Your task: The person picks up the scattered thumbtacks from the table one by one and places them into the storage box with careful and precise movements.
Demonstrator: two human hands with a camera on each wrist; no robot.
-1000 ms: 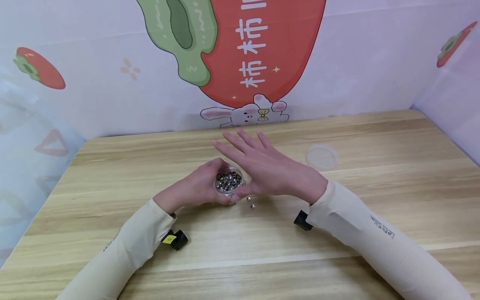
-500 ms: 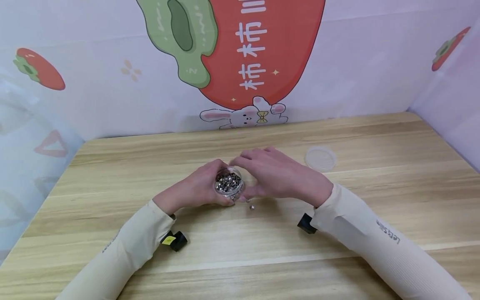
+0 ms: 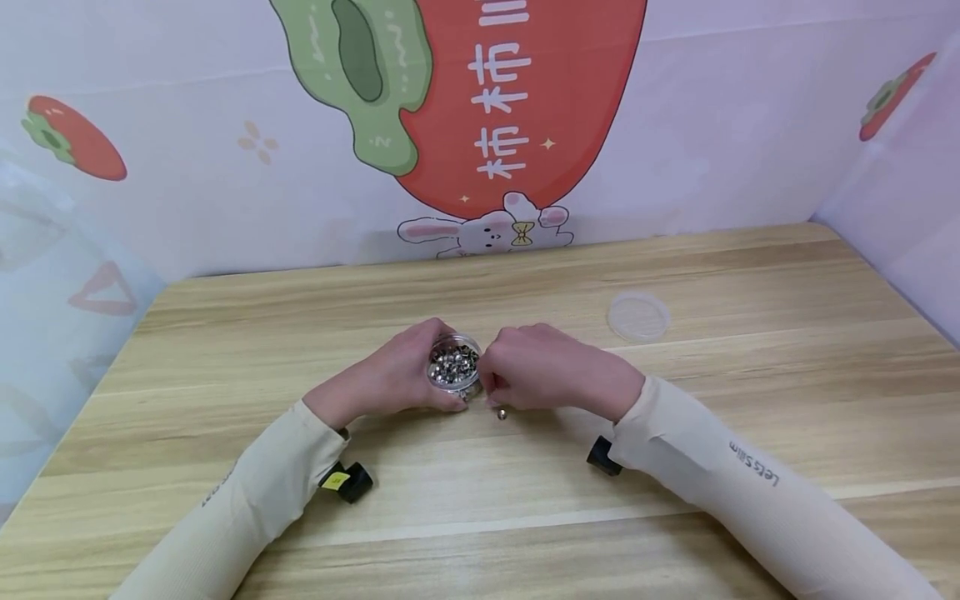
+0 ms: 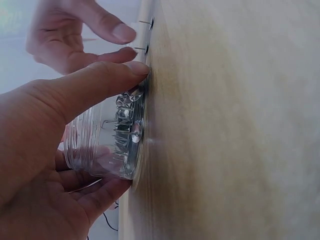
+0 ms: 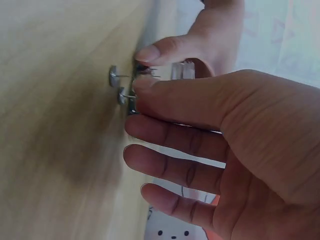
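A clear round plastic jar (image 3: 455,367) of metal thumbtacks stands on the wooden table. My left hand (image 3: 397,367) is wrapped around its side, with the thumb low along the wall in the left wrist view (image 4: 85,92). Just right of the jar, my right hand (image 3: 551,371) is low over the table, thumb and index finger a little apart. Two loose thumbtacks lie head down, pins up: the nearer one (image 5: 121,96) has its pin at those fingertips, the other thumbtack (image 5: 114,76) is beside it. From the head, my fingers hide one of them.
A clear round lid (image 3: 638,317) lies flat on the table (image 3: 465,500), behind and right of my right hand. Behind the table's back edge hangs a printed cloth (image 3: 697,125).
My right hand, raised and spread a second ago, has come down beside the jar, and its fingers have curled toward the loose thumbtacks. The left hand keeps holding the jar in place.
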